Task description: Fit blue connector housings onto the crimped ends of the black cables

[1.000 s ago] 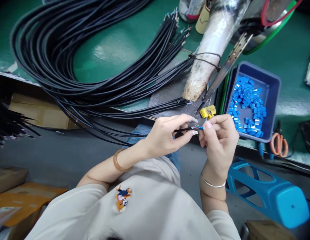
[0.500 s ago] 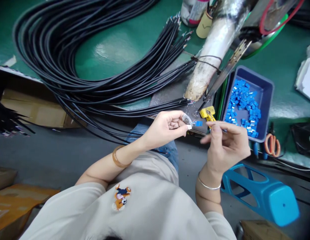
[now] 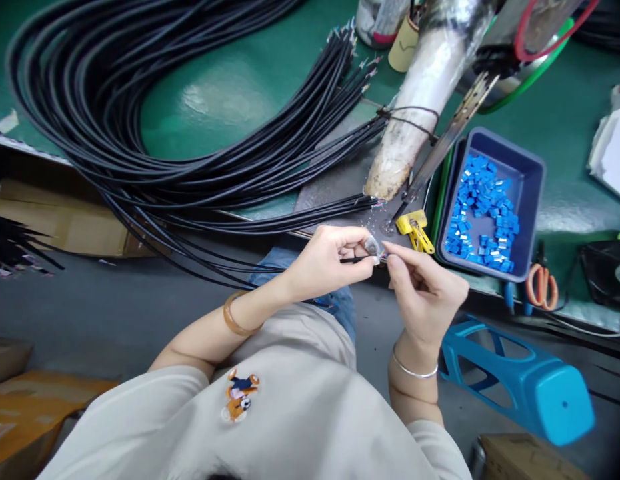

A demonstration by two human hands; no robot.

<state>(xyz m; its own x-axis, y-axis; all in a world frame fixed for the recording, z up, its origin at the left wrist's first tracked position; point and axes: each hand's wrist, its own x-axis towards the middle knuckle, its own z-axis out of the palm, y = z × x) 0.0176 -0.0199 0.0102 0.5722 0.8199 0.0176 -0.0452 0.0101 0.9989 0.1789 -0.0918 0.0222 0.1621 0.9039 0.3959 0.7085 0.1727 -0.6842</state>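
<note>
My left hand [image 3: 343,252] is closed on a black cable [image 3: 354,259], with the end sticking out past the thumb and forefinger. Greyish tape wraps the left forefinger tip. My right hand [image 3: 423,280] meets it there, thumb and forefinger pinched together at the small coloured wires [image 3: 383,255] of the cable end. What the right fingertips hold is hidden. Just beyond the hands, a yellow clip-like tool [image 3: 415,230] lies at the bench edge. Right of that is a grey-blue tray [image 3: 529,193] with many small blue connectors [image 3: 483,200].
A large coil of black cables [image 3: 90,133] covers the bench's left side. A wrapped white duct [image 3: 410,120] and a metal bracket [image 3: 453,133] come down over the middle. Orange-handled scissors [image 3: 541,287] lie by the front edge. A blue plastic stool [image 3: 520,380] stands below.
My right hand has moved left to the left fingertips and closed there. The blue connector seen at the left fingertips before is now out of sight. The view has shifted slightly.
</note>
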